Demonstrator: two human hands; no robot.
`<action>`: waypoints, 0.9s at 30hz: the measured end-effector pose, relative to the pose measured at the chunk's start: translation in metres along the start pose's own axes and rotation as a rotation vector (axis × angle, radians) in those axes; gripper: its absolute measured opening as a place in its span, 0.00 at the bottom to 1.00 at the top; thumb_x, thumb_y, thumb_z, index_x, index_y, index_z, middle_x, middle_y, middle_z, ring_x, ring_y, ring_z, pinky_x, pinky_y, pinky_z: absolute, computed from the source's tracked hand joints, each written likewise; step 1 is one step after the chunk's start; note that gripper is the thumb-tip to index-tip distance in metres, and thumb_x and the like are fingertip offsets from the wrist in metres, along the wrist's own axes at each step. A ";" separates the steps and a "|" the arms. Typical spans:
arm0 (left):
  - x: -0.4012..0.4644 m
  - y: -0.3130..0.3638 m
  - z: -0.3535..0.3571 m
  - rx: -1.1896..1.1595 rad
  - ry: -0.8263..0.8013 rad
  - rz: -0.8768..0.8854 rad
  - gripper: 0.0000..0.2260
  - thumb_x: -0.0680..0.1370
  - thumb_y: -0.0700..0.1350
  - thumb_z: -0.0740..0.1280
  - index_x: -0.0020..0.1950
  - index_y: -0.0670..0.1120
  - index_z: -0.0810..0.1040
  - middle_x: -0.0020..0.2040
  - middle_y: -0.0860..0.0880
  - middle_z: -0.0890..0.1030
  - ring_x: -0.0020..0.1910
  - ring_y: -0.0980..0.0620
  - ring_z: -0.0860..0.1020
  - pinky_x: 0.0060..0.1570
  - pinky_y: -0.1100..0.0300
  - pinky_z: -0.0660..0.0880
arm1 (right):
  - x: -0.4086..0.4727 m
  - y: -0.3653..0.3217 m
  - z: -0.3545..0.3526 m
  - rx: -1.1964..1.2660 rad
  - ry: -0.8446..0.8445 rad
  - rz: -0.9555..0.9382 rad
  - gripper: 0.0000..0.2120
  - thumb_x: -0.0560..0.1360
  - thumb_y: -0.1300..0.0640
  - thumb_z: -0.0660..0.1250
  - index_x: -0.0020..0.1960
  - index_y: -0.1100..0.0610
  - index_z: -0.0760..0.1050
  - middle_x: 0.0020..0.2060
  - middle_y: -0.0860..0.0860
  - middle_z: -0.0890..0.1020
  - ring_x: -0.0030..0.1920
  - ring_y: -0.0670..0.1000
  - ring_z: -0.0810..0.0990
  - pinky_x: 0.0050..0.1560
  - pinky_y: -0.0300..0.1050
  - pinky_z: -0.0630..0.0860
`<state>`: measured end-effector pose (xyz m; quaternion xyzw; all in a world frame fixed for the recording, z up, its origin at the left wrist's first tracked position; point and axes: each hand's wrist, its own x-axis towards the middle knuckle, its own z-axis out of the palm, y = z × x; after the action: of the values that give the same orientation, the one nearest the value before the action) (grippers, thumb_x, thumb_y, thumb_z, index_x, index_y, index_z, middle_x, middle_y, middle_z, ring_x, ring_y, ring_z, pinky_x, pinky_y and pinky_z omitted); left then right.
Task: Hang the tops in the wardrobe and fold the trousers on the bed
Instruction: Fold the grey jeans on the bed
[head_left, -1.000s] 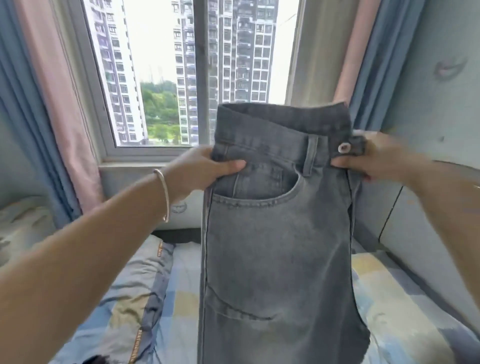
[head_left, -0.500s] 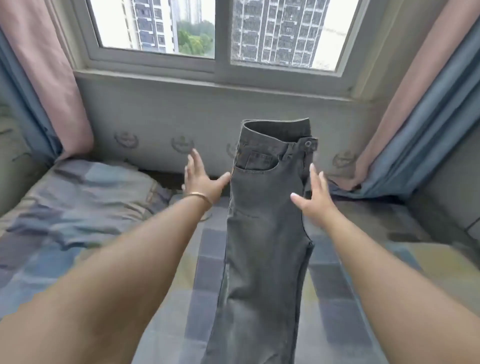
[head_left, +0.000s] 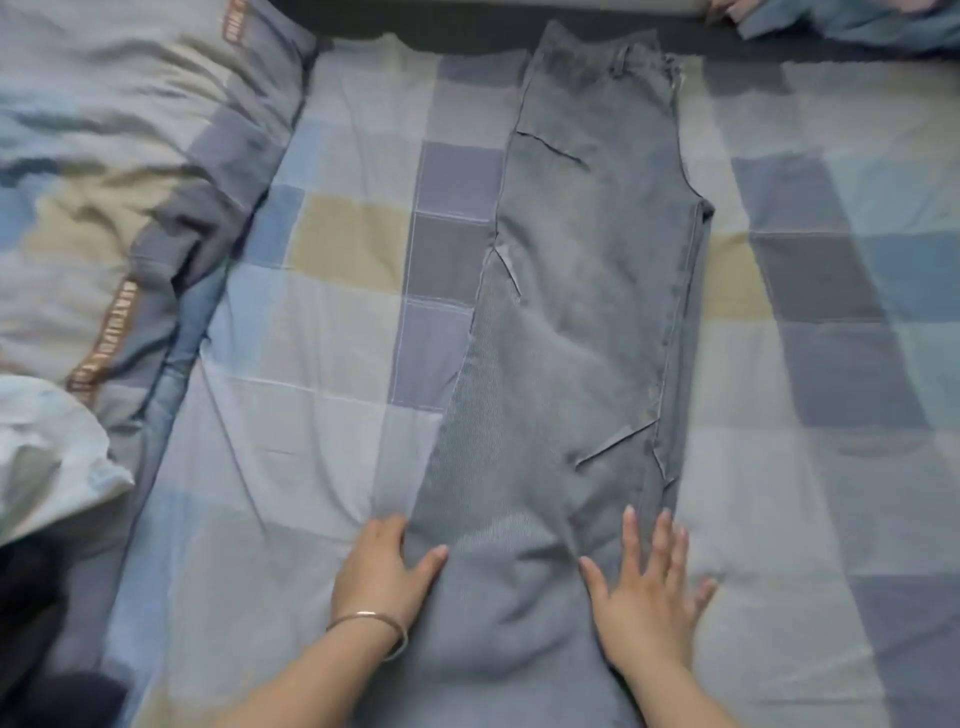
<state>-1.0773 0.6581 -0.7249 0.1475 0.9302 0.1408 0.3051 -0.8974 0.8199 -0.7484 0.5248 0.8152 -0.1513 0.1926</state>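
Observation:
Grey jeans (head_left: 582, 291) lie flat along the bed (head_left: 332, 332), folded lengthwise leg on leg, with the waistband at the far end near the wall. My left hand (head_left: 384, 566), a bangle on its wrist, rests at the left edge of the lower legs, its thumb on the denim and its fingers at or under the edge. On the right side of the legs my right hand (head_left: 647, 587) lies flat with its fingers spread, pressing the cloth down. The leg hems run out of view below.
The bed carries a checked sheet in blue, grey and beige. A rumpled duvet (head_left: 119, 171) in the same pattern lies along the left. A white garment (head_left: 41, 457) and something dark (head_left: 36, 613) sit at the lower left. Curtain ends (head_left: 841, 21) show at the top right.
I held the jeans up by the waistband before the window; then they dropped onto the bed. Both hands have let go and moved down to the legs, and my view has tilted downward.

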 end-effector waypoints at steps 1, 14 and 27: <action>-0.002 -0.001 -0.002 0.006 -0.015 0.020 0.17 0.74 0.58 0.66 0.56 0.49 0.75 0.56 0.47 0.76 0.58 0.46 0.75 0.53 0.57 0.70 | 0.001 0.002 -0.002 -0.039 0.014 -0.006 0.37 0.75 0.32 0.47 0.75 0.46 0.34 0.76 0.53 0.38 0.76 0.54 0.38 0.71 0.66 0.45; -0.103 -0.050 -0.022 -0.369 -0.106 -0.117 0.14 0.75 0.44 0.68 0.43 0.62 0.68 0.46 0.52 0.79 0.44 0.46 0.78 0.43 0.56 0.69 | -0.152 0.020 0.007 1.001 -0.237 0.437 0.11 0.67 0.58 0.75 0.47 0.52 0.76 0.41 0.52 0.81 0.45 0.52 0.79 0.46 0.41 0.70; -0.140 -0.056 -0.037 -0.606 -0.393 -0.128 0.09 0.76 0.44 0.68 0.40 0.43 0.86 0.38 0.53 0.85 0.43 0.56 0.79 0.35 0.74 0.72 | -0.196 0.072 -0.001 1.160 -0.011 0.387 0.07 0.74 0.66 0.67 0.42 0.55 0.79 0.33 0.49 0.83 0.39 0.52 0.80 0.33 0.28 0.71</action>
<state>-1.0022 0.5500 -0.6422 0.0162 0.7773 0.3596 0.5160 -0.7580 0.6928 -0.6576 0.6820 0.4887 -0.5355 -0.0962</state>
